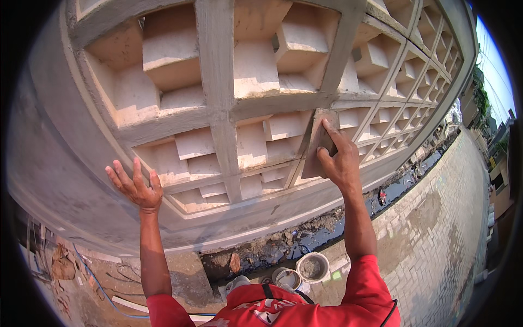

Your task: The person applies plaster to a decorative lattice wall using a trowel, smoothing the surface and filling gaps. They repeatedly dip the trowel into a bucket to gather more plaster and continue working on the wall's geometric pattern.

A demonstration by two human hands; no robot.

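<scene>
A grey wall of breeze blocks with square openings and cream-coloured angled pieces inside fills the upper view. With my right hand I grip a thin, flat, brown-grey plastering trowel. My index finger stretches along its face and the thumb presses on it; no handle shows. The trowel lies against an upright rib between two lower openings. My left hand has its fingers spread and holds nothing, close to the smooth plastered border left of the grid. I cannot tell whether its palm bears on the wall.
Below the wall runs a ditch with dark water and rubble. Two buckets stand at its near edge, one holding grey mortar. A paved lane stretches off to the right. A blue hose crosses the ground at lower left.
</scene>
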